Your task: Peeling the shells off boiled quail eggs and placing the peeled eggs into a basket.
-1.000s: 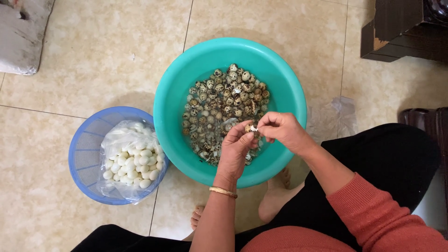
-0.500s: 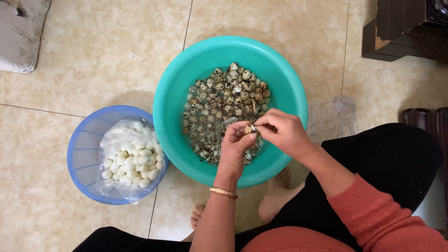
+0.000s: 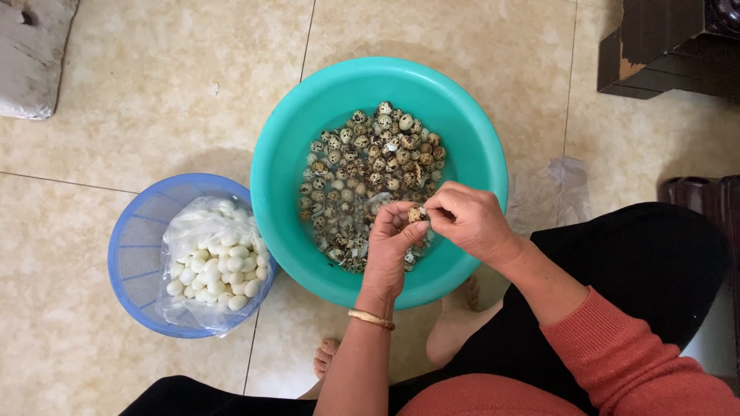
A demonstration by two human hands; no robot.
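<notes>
While we work from left to right, we note the blue basket well to the left of both grips, lined with a clear bag of peeled white eggs. Our left hand pinches a speckled quail egg at its fingertips. Our right hand pinches the same egg from the right. Beneath both grips sits the teal basin, holding speckled eggs in water.

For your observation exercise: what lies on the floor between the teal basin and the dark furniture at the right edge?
In the head view, a crumpled clear plastic bag lies on the tiled floor between the teal basin and the dark furniture.
</notes>
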